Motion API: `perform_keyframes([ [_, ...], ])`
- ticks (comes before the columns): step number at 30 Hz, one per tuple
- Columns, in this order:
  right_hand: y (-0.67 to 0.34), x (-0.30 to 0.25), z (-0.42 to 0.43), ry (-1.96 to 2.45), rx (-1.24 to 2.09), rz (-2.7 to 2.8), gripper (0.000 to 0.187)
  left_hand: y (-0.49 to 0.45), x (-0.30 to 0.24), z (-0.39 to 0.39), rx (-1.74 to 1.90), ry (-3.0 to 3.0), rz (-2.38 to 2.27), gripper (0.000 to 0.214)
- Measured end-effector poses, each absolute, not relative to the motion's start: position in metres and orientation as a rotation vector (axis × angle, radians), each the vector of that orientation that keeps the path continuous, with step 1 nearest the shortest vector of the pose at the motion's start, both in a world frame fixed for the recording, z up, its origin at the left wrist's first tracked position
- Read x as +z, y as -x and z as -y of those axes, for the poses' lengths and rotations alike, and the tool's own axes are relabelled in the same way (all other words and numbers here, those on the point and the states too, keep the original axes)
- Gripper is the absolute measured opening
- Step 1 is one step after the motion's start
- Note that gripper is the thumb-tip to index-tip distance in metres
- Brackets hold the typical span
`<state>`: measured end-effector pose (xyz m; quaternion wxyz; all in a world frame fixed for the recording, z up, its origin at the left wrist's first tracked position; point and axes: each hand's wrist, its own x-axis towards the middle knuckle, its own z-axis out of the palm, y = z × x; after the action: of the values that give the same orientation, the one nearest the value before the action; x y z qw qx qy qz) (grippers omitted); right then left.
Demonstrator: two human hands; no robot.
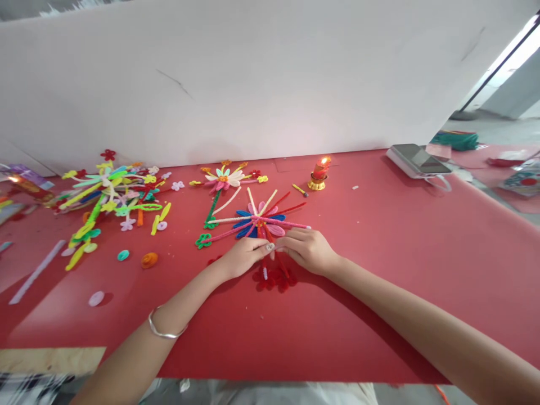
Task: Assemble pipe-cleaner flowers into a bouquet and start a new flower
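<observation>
A pipe-cleaner flower (276, 229) with blue and pink petals lies in front of me, with long white, pink and red stems fanning out from its centre. My left hand (244, 256) and my right hand (310, 248) meet at its near side. Both are closed, thumbs and fingertips pinching the flower's stems where they come together. The exact grip is partly hidden by the fingers. Below my fingertips, dark red looped pipe-cleaner blossoms (284, 279) rest on the table. Green looped blossoms (203, 241) sit at the stem ends on the left.
A finished-looking flower (225, 179) lies behind, and a colourful pipe-cleaner heap (107, 185) is at the left. A lit red candle (321, 171) stands behind the work, beside a short yellow stick (300, 190). A phone-like device (417, 160) lies far right on the red table (400, 270).
</observation>
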<state>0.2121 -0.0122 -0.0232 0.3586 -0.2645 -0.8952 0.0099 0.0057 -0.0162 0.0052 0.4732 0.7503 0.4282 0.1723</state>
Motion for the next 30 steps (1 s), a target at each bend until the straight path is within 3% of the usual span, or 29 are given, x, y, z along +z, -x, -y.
perform_keyframes([
  [13,-0.218,-0.025,0.008,0.687,-0.066,2.261,0.027,-0.004,0.005,0.012,0.462,-1.705,-1.084,0.052],
  [23,-0.224,-0.027,0.000,0.724,-0.084,2.268,0.029,-0.004,-0.001,0.009,0.440,-1.722,-1.040,0.039],
  [30,-0.226,-0.028,0.001,0.774,-0.003,2.220,0.027,-0.003,0.004,0.010,0.469,-1.739,-1.034,0.046],
])
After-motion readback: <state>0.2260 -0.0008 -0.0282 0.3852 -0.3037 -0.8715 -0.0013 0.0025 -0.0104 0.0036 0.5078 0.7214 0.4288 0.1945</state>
